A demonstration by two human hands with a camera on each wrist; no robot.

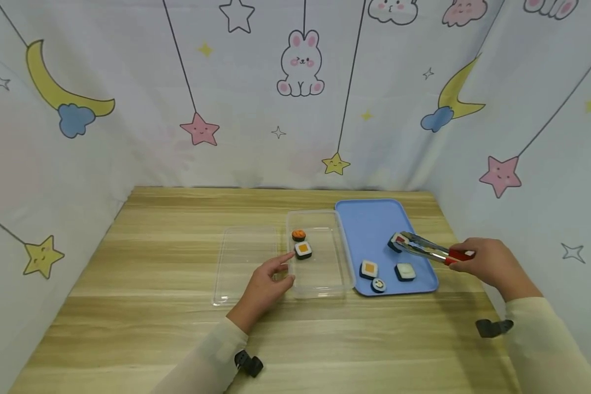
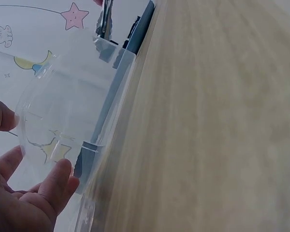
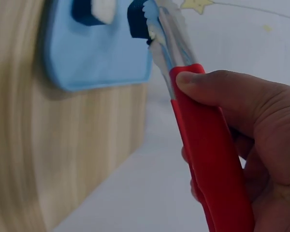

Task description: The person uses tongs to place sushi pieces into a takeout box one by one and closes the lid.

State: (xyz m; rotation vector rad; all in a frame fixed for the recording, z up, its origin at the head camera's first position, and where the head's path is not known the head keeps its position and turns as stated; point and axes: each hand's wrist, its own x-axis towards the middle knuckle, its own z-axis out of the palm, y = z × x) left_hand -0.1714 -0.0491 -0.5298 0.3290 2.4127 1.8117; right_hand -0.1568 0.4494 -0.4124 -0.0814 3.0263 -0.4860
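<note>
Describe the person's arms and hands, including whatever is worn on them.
Both arms are covered by plain, pale cream sleeves, the left sleeve and the right sleeve, ending near the wrists. A small, boxy black device sits at each sleeve, one on the left and one on the right. The left hand and right hand are ungloved.

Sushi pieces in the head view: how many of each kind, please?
White square sushi pieces with orange centres: 2
Orange-topped sushi piece, dark sides: 1
White sushi piece with red centre: 1
Plain white-topped sushi piece: 1
Small round sushi piece, dark rim: 1
Total: 6
</note>
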